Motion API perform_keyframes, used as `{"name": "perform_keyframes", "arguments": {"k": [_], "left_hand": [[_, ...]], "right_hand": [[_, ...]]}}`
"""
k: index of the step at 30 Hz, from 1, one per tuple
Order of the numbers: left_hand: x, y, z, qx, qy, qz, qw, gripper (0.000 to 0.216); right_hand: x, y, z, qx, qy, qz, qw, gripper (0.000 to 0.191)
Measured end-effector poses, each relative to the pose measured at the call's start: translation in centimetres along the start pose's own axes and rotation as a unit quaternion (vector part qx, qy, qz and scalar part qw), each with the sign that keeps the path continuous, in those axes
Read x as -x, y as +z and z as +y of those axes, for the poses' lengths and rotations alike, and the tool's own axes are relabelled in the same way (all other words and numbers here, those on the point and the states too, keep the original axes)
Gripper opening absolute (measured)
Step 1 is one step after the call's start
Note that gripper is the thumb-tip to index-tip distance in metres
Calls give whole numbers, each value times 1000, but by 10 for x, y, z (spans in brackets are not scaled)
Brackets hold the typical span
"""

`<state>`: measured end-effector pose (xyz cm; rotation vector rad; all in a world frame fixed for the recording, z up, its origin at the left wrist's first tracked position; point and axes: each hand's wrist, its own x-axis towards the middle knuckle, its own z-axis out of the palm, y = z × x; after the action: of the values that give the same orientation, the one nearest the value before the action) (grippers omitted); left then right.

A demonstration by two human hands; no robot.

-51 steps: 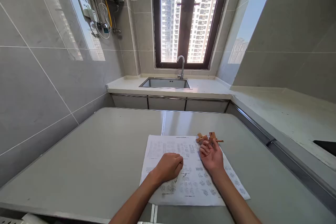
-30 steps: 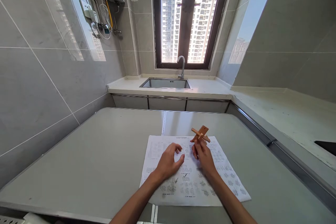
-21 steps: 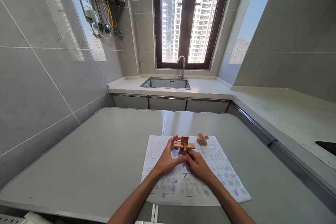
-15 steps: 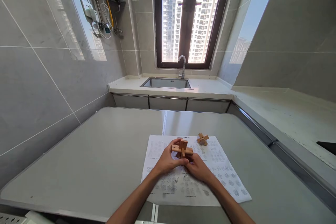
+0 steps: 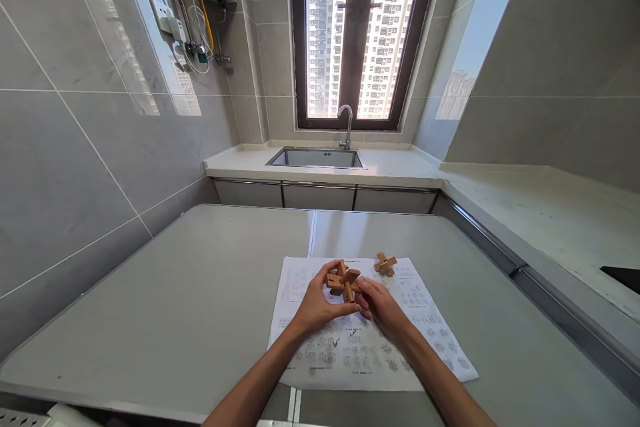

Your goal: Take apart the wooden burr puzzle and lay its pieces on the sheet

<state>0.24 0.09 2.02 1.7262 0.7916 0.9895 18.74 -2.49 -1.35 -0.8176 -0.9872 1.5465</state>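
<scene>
Turned since half a second ago: the reddish wooden piece (image 5: 348, 288), crossed bars locked together, now has different bar ends facing up, and the right hand (image 5: 383, 305) has shifted from lower down to its right side. So it's been re-angled but it's still one lump, nothing pulled loose that I can make out.

Big to small, then. Pale grey table (image 5: 175, 293), and on it a printed sheet (image 5: 375, 353) with rows of tiny diagrams. Left hand (image 5: 316, 303) has its grip curled round the reddish one, fingers on the far side, thumb on the near side. Right grip looks like a pinch on its right end. It sits between the two hands, above the sheet. Lighter wooden piece (image 5: 385, 265) rests near the sheet's top right, untouched.

Writing-wise: heading and section lines on the sheet, way too small to read, plus a couple of tick-like marks. There's a small dark mark on the reddish one's left end, can't decipher it. No brand legible.
</scene>
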Motion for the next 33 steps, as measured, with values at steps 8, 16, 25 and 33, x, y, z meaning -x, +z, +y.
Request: {"name": "perform_keyframes", "arguments": {"k": [8,16,25,33], "left_hand": [[3,9,3,-1,8,0,1000,100],[4,8,-2,23,-14,4,1000,98],[-1,9,-10,107,-19,26,994,63],[-4,7,-9,103,-21,28,994,44]], "right_hand": [[-1,-1,10,-88,6,9,996,33],[-2,-1,12,-124,16,-19,992,30],[0,1,6,-134,27,-39,990,39],[-1,1,6,-156,37,-26,987,35]]}}
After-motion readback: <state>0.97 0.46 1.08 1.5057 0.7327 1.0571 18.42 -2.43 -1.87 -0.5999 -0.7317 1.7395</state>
